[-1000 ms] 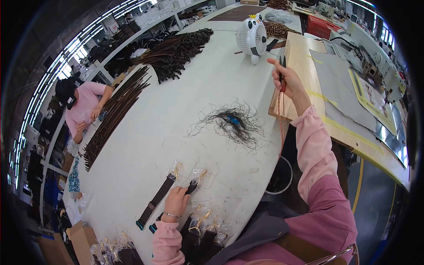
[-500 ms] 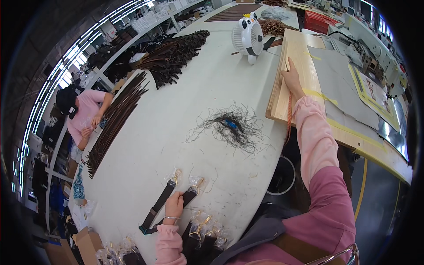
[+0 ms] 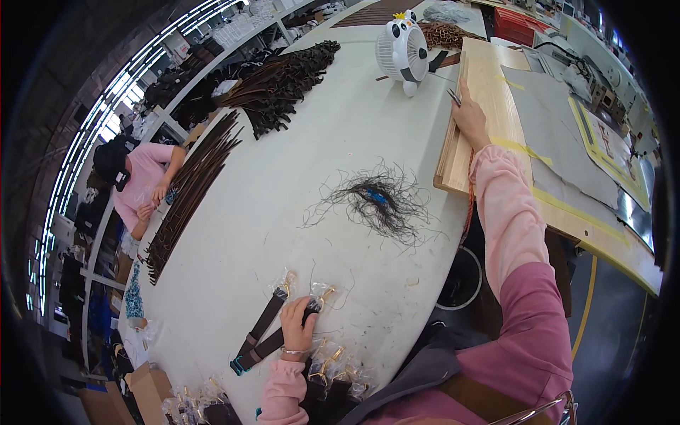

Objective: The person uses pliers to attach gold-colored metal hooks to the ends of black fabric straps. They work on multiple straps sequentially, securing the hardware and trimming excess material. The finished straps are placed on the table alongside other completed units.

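Note:
My left hand (image 3: 296,324) is closed over one end of a dark strap (image 3: 269,343), beside its gold-coloured clasp. Clear plastic wraps the gold clasps (image 3: 324,295) at the two upper ends. The strap lies folded in two lengths on the white table (image 3: 340,134), with a teal piece (image 3: 238,365) at its lower bend. Far to the right, my right hand (image 3: 470,122) rests on a light wooden board (image 3: 489,85), index finger stretched forward. From its fingers sticks a thin, dark, pointed tool (image 3: 454,97), its kind too small to tell.
A tangle of dark threads (image 3: 379,202) lies mid-table. More plastic-wrapped straps (image 3: 333,375) sit near me. Bundles of brown straps (image 3: 191,202) line the left side, where a co-worker in pink (image 3: 145,177) handles something. A white fan (image 3: 401,53) stands at the back.
My left hand has slid up and right along the strap toward its clasp, the fingers now spread over that end. My right hand stays at the board; the pointed tool shows more clearly.

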{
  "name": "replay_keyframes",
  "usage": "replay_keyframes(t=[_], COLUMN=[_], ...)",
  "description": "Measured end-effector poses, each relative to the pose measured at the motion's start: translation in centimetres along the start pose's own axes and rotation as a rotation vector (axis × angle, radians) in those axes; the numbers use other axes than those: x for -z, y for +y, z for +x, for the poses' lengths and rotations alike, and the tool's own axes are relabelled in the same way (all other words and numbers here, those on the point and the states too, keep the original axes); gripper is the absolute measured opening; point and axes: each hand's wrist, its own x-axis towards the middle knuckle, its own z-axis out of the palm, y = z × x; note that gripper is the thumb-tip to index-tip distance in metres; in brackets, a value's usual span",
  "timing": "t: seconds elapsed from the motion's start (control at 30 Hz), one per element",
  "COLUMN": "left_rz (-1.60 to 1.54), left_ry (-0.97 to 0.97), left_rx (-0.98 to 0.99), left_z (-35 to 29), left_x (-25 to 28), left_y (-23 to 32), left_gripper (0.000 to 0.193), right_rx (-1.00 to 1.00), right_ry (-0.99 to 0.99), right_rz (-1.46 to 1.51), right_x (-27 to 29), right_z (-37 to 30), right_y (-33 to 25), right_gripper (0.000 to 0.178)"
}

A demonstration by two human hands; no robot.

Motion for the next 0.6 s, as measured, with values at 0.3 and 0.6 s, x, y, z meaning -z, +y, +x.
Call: replay_keyframes(t=[0.3, 0.6], left_rz=[-0.169, -0.168], left_ry=[0.032, 0.039], left_rx=[0.045, 0.072], left_z=[0.0, 0.3], left_x=[-0.1, 0.0], left_y=[-1.3, -0.9], left_gripper=[0.039, 0.038], right_rx=[-0.036, -0.039], right_ry=[-0.141, -0.078], right_rz=[-0.052, -0.048], right_x=[-0.1, -0.1], right_z=[1.8, 1.7], right_y=[0.4, 0.0], right_gripper=[0.069, 0.069])
